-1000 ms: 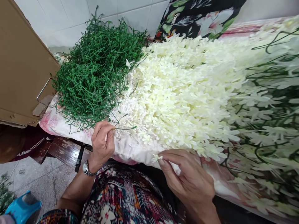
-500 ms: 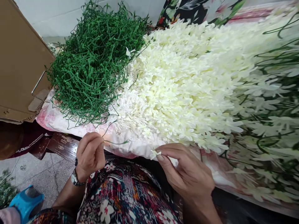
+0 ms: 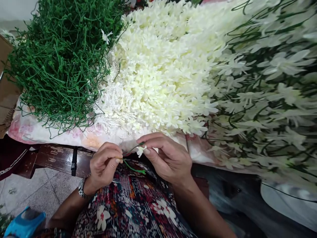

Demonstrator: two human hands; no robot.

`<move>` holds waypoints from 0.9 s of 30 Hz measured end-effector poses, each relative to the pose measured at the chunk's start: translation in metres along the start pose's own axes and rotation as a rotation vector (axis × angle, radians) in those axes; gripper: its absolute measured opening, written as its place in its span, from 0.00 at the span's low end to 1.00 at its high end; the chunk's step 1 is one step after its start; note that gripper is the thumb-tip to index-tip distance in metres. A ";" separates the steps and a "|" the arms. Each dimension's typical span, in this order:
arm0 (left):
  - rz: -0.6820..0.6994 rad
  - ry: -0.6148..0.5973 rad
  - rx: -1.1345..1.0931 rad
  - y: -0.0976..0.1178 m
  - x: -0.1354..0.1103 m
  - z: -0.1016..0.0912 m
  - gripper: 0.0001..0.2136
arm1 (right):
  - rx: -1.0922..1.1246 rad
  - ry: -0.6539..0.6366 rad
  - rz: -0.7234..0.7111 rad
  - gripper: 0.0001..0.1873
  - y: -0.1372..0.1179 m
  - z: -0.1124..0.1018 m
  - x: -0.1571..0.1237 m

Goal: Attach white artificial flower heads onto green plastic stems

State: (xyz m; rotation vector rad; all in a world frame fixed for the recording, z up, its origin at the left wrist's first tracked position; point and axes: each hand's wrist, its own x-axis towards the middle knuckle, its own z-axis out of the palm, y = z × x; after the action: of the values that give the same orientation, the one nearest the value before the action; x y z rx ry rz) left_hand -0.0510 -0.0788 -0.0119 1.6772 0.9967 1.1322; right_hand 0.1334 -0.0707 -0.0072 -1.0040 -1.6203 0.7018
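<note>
L hand point(image 3: 105, 163) is just nr side of the white flower pile point(image 3: 168, 76), thumb + fingers pinched on a forked green stem point(image 3: 135, 170). R hand point(image 3: 170, 162), also nr side of the pile, has thumb + index closed on a small white blossom point(image 3: 140, 151); one stem branch reaches those fingers, can't tell from here if they grip it. Green stem heap point(image 3: 61, 62) sits L of pile, stemmed flowers point(image 3: 282, 62) R of it.
</note>
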 end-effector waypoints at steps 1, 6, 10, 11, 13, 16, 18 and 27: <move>-0.009 -0.034 -0.009 0.000 0.001 0.000 0.06 | -0.004 0.000 -0.012 0.07 0.001 -0.001 -0.001; -0.275 -0.181 -0.241 0.007 0.010 0.002 0.11 | -0.006 -0.043 -0.050 0.06 0.002 -0.004 -0.002; -0.409 -0.194 -0.377 0.008 0.021 0.012 0.08 | -0.036 -0.074 -0.090 0.07 0.003 -0.001 -0.002; -0.423 -0.161 -0.382 0.007 0.023 0.015 0.07 | -0.046 -0.073 -0.089 0.07 0.003 0.000 -0.002; -0.450 -0.125 -0.378 0.006 0.025 0.020 0.05 | -0.056 -0.068 -0.080 0.08 0.005 0.002 -0.003; -0.478 -0.130 -0.308 0.007 0.027 0.025 0.05 | -0.049 -0.083 -0.099 0.08 0.006 0.003 -0.004; -0.470 -0.156 -0.255 0.008 0.028 0.026 0.05 | -0.060 -0.097 -0.138 0.08 0.005 0.004 -0.004; -0.282 -0.043 -0.139 0.008 0.026 0.022 0.05 | -0.073 0.007 -0.074 0.10 0.003 0.001 -0.009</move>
State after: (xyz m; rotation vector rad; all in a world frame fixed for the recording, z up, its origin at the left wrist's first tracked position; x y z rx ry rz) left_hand -0.0217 -0.0616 -0.0021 1.3951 1.0644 0.9522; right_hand 0.1343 -0.0767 -0.0143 -0.9927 -1.6782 0.5925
